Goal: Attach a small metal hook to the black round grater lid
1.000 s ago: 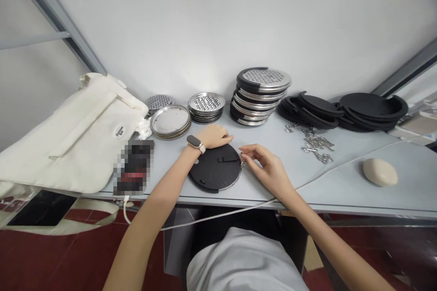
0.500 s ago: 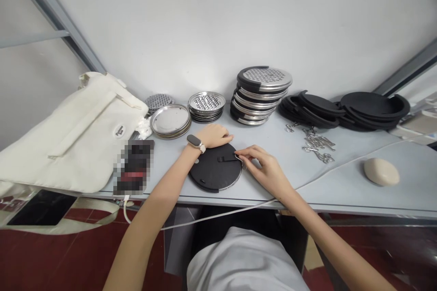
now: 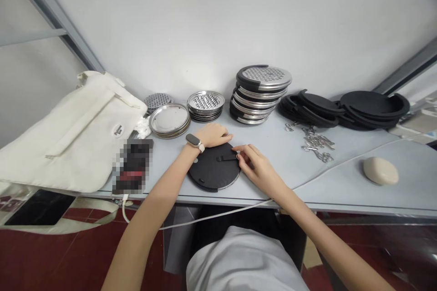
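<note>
While the black disc [image 3: 213,175] lies flat on the grey table [image 3: 344,191] at the centre of the frame, both hands are at its edge. The left hand [image 3: 213,135], with a fitness band [image 3: 193,140] at the wrist, rests against the disc's upper rim, palm down; its fingers are partly hidden, and whether they clamp the rim cannot be told. The right hand [image 3: 254,163] is at the disc's right rim, directly beside the outer end of the narrow black strip [image 3: 225,158]. Its thumb and index finger are curved toward each other there; whether they close on anything small cannot be determined. The disc thus sits below the left hand and left of the right hand. Right of centre, loose metal clasps [image 3: 317,142] lie well apart from the right hand. A stack of perforated metal discs [image 3: 264,77] stands at upper centre-right.
</note>
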{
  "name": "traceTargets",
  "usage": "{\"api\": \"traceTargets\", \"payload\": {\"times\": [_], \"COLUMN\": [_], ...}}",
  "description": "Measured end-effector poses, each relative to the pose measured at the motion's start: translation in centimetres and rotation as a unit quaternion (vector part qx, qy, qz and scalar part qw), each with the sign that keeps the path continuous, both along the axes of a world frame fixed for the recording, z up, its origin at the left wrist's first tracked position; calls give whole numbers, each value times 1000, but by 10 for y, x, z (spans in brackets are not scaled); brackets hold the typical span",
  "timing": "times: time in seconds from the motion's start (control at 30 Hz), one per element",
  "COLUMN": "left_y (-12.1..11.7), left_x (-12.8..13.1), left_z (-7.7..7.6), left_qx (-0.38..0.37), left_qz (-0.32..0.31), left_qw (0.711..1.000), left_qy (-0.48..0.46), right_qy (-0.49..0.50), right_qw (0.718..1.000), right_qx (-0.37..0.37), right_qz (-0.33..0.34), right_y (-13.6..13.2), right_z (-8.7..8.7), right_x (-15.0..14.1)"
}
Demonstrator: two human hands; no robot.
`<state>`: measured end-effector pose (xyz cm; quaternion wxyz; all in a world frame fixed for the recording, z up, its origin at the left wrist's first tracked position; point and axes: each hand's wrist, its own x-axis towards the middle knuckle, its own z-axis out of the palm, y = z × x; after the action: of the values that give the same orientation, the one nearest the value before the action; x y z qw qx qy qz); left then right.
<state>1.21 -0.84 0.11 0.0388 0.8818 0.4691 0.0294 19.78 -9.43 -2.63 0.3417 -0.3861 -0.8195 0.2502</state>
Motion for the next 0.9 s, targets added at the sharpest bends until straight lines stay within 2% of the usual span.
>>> {"api": "traceTargets", "payload": {"times": [0.3, 0.57, 0.9], "left_y": [-1, 0, 0], "left_x": [0, 0, 0], "left_z": [1, 0, 0], "left_qx": [3, 5, 11], "left_qz": [1, 4, -1], "left_qw": [1000, 1000, 1000], "left_qy": [15, 12, 16], "right_qy": [48, 49, 14], "right_qw": [997, 999, 1000], "right_qx": [11, 0, -9], "right_qz": [-54, -15, -2], "right_y": [1, 0, -1], "right_z": [0, 2, 3], "right_x": [5, 4, 6]}}
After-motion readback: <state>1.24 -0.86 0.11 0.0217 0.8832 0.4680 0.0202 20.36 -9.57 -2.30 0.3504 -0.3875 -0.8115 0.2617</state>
